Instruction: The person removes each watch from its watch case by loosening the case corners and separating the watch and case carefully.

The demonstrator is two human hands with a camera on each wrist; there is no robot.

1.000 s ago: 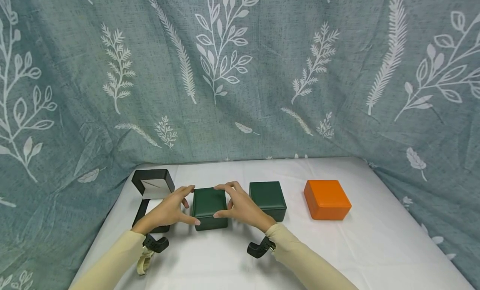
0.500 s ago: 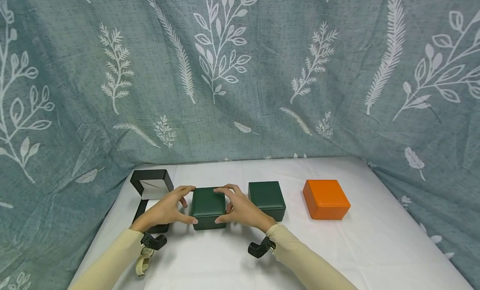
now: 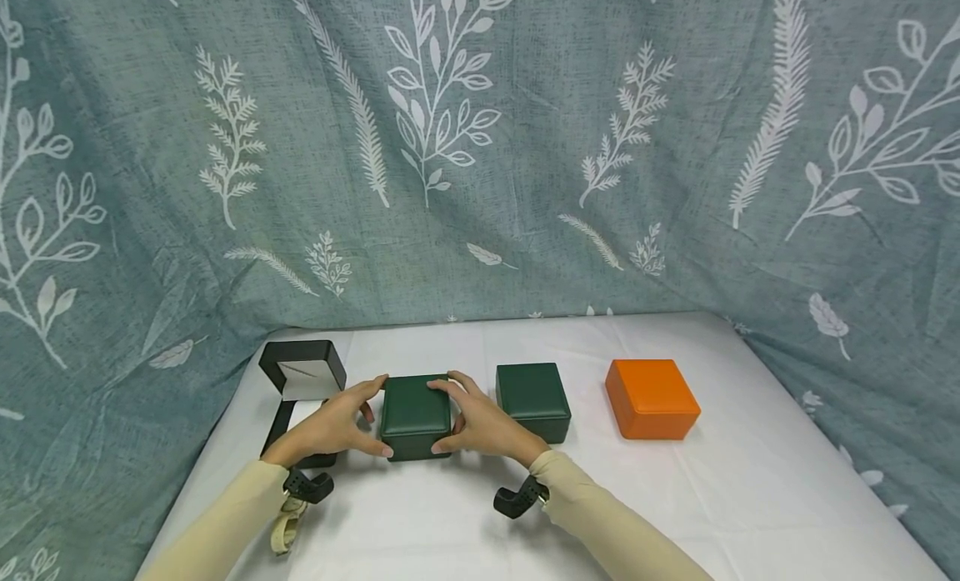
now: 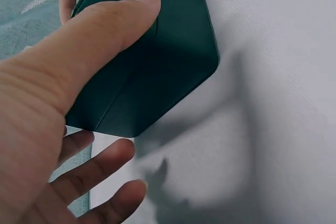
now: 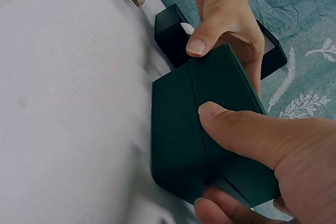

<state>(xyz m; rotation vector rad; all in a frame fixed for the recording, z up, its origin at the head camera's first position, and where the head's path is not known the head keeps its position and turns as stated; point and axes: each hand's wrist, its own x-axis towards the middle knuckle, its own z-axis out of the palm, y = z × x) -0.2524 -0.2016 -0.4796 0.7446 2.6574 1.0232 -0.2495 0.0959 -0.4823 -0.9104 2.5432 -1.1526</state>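
As the left hand [image 3: 337, 423] and right hand [image 3: 487, 424] grip its two sides, the held green box [image 3: 416, 404] has its lid down

Set just to the right of the black box [image 3: 306, 354], the held green box is over the left half of the white cloth [image 3: 420, 523], with a thin seam running around its sides. The left hand has its thumb across the front near that seam and its index finger reaching to the rear left corner; its other fingers curl loosely beside the box. The right hand grips the opposite side, thumb against the front at the seam, one finger bent over the lid and another at the rear right corner. Because the far side is hidden from the cameras, I cannot tell how firmly the fingertips press there.

Behind the left hand, which partly covers it, the black box has its lid raised on a pale lining. Just beyond the right hand, a second green box [image 3: 532, 395] has its lid down, and well apart, farther right, is an orange box [image 3: 652, 400], also closed. Beside the left forearm lies a cream-strapped watch [image 3: 283, 535]. Both arms wear beige sleeves [image 3: 232, 518], and a dark device [image 3: 516, 501] sits at each wrist. At the back hangs a blue-green curtain [image 3: 525, 172] patterned with white leaves.
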